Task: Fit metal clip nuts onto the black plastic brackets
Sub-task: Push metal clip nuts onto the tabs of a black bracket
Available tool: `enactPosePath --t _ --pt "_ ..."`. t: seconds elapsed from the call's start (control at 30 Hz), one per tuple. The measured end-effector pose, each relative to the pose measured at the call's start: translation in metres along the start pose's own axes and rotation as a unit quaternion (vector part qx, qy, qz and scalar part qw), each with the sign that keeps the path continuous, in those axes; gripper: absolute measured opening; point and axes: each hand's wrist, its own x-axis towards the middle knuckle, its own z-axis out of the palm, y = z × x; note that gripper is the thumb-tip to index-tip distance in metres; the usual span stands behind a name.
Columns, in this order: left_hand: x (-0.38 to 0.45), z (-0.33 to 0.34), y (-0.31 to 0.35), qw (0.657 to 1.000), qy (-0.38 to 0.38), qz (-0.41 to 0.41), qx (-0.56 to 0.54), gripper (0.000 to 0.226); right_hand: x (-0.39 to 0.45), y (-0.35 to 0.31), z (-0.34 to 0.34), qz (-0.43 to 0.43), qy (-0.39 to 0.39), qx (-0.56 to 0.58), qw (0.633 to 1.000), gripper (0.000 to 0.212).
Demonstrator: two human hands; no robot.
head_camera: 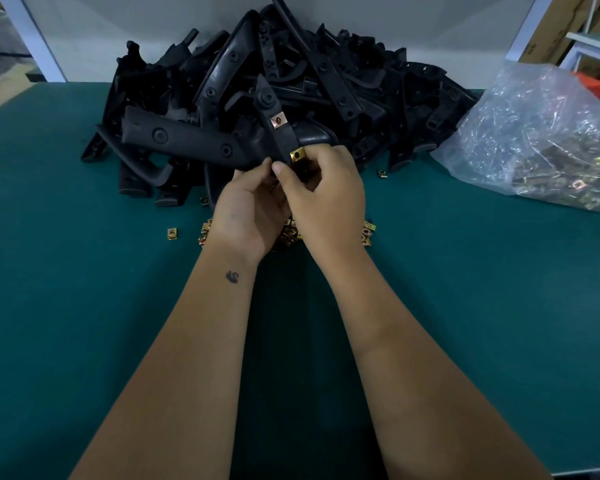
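A long black plastic bracket [277, 131] is held upright above the green table, tilted away from me. One copper-coloured clip nut [278, 119] sits on its upper part. A second gold clip nut [297, 155] is at its lower end, with the thumb and fingers of my right hand [321, 199] pinched around it. My left hand [248, 211] grips the bracket's bottom end from the left. Loose gold clip nuts [367, 233] lie in a small heap under both hands, mostly hidden by them.
A big pile of black brackets [243, 88] fills the back of the green table [84, 289] against a white wall. A clear plastic bag of clip nuts [541, 136] lies at the right. Single nuts [172, 233] lie scattered nearby.
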Motion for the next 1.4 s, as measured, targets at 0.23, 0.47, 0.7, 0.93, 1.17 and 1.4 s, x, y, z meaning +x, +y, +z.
enactPosePath --t 0.23,0.47,0.7,0.93,1.17,1.4 --pt "-0.001 0.001 -0.001 1.000 0.006 0.000 0.021 0.046 -0.001 -0.001 -0.002 -0.020 0.010 -0.019 1.000 0.022" --pt "0.001 0.001 -0.001 1.000 0.008 -0.005 0.027 0.045 0.000 -0.001 -0.002 -0.038 0.002 -0.042 0.998 0.021" --pt "0.003 -0.002 0.000 0.999 -0.012 0.000 0.049 0.048 0.001 -0.001 -0.003 -0.018 0.011 -0.005 1.000 0.019" --pt "0.009 -0.008 0.008 0.996 0.027 0.087 0.000 0.013 0.007 0.003 -0.014 0.052 0.087 0.146 0.984 0.011" --pt "0.008 0.000 -0.001 0.994 0.036 0.100 0.027 0.016 0.014 0.001 -0.020 0.213 0.005 0.356 0.910 0.011" --pt "-0.004 0.029 -0.031 0.993 0.046 0.063 0.087 0.026 0.007 0.004 -0.036 0.312 0.080 0.438 0.839 0.010"
